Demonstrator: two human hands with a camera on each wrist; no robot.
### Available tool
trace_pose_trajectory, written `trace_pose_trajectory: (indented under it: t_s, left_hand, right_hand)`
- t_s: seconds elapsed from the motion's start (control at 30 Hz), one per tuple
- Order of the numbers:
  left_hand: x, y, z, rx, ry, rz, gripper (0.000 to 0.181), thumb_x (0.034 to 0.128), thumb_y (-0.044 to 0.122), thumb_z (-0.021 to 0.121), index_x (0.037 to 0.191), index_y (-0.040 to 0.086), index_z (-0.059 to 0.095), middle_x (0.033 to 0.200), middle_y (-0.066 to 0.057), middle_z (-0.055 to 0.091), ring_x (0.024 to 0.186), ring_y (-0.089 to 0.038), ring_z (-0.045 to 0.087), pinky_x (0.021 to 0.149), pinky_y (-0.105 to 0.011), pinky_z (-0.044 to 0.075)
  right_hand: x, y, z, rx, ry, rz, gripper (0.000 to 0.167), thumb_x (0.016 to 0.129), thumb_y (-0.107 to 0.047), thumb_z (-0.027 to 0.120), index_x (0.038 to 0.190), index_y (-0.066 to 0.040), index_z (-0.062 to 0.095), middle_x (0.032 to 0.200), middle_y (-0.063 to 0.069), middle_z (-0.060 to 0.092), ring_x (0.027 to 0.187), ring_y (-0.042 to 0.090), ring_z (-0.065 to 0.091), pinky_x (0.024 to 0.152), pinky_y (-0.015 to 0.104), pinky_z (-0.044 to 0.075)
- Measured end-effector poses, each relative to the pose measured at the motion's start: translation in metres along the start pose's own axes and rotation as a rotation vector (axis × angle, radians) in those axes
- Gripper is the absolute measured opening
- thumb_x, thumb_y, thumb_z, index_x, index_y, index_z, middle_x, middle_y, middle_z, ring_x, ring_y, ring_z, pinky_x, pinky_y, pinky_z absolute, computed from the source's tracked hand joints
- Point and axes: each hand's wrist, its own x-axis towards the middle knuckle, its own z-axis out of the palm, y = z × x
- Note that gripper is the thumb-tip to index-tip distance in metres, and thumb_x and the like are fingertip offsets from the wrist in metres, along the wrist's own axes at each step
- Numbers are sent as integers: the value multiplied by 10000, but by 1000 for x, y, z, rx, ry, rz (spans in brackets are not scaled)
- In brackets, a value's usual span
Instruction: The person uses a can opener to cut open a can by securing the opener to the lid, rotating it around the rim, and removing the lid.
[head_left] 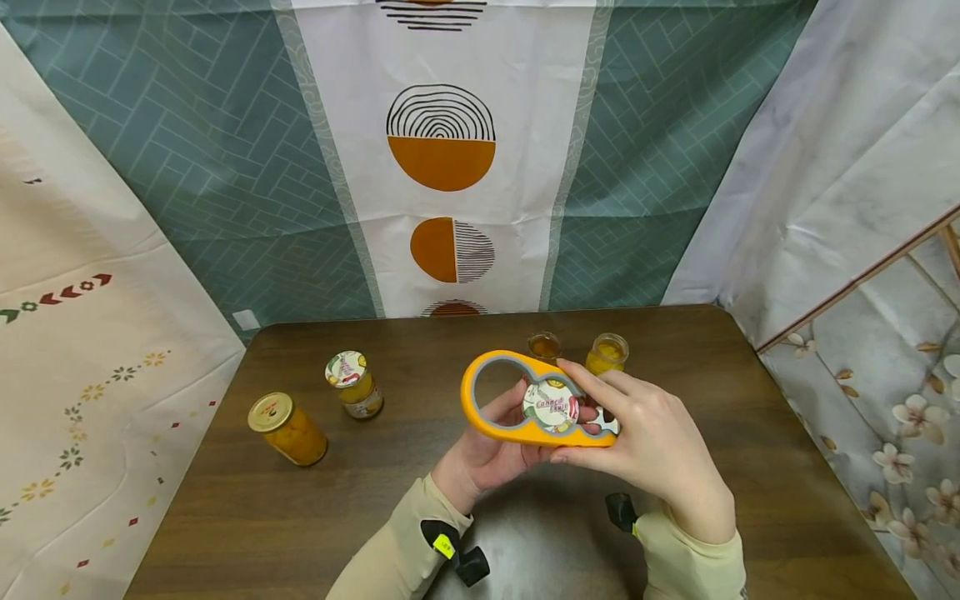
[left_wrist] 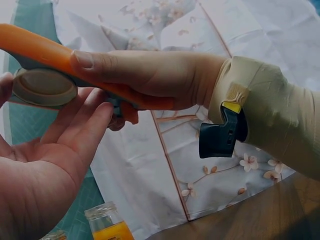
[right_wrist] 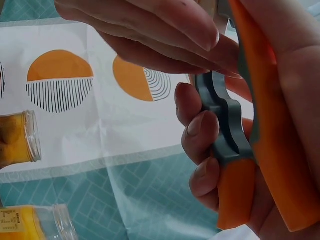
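An orange opener with grey-lined rings (head_left: 510, 431) is held up over the table in my right hand (head_left: 660, 433), thumb below and fingers over its end. In the right wrist view, right fingertips (right_wrist: 200, 127) curl round the opener's arm (right_wrist: 270, 115). A round printed lid (head_left: 551, 406) shows through its middle ring. My left hand (head_left: 487, 458) reaches from below and pinches the lid's edge between thumb and fingers. From the left wrist, the lid's pale underside (left_wrist: 44, 89) faces down beneath the opener (left_wrist: 42, 50), with no jar under it.
On the table's left stand a jar with a gold lid (head_left: 297, 437) and a smaller jar with a printed lid (head_left: 360, 392). Behind the hands are an uncovered jar of yellow contents (head_left: 606, 357) and an amber one (head_left: 543, 346). Patterned cloth (head_left: 645, 167) hangs behind the table.
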Motion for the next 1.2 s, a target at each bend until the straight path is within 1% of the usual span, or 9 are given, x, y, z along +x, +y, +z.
trace_pose_trajectory:
  t_s: [0.1,0.2,0.43,0.73,0.9,1.0,1.2]
  left_hand:
    - [0,0,0,13,-2,1,626,1063,501,628,1489,64,485,1410,-112,647,1331,-272,606,929,-253,552]
    - [-1,0,0,31,4,0,630,1060,511,630,1481,65,491,1399,-106,650,1319,-257,612,941,-260,551]
    - [-2,-1,0,54,44,-8,622,1036,536,661,1452,94,531,1370,-80,671,1284,-221,631,969,-279,551]
    - [-2,2,-1,54,0,-3,659,1034,552,654,1473,83,506,1406,-96,659,1329,-245,613,1035,-315,535]
    - [-2,3,-1,72,-13,-9,674,1024,555,667,1468,76,501,1397,-87,657,1326,-248,609,1034,-313,535]
    - [-3,3,-1,73,-1,-12,663,1017,548,683,1458,84,510,1385,-78,663,1309,-233,618,1031,-310,537]
    - [-5,4,0,86,48,2,639,1006,538,708,1440,111,516,1356,-64,668,1257,-203,640,1002,-296,547]
  right_hand:
    - [0,0,0,6,-2,1,983,725,-755,855,1531,-247,614,939,-89,635,723,69,503,597,283,463]
    - [-2,0,0,8,-4,6,967,742,-778,825,1528,-254,617,923,-103,616,711,60,481,585,268,445]
    - [-5,-2,1,19,-8,23,953,757,-794,797,1527,-261,617,950,-98,631,737,56,499,603,273,460]
    - [-3,-2,1,28,-1,18,959,751,-805,790,1527,-268,618,964,-116,635,748,66,516,616,277,468]
    - [-2,-2,1,26,-8,10,977,748,-819,779,1537,-267,608,975,-120,642,746,68,520,620,269,466]
    - [-1,-2,1,25,-12,7,986,741,-815,791,1543,-272,601,980,-122,643,748,65,521,620,264,463]
    - [1,-3,1,31,-14,1,1019,685,-723,903,1552,-289,589,976,-128,634,749,85,543,625,272,470]
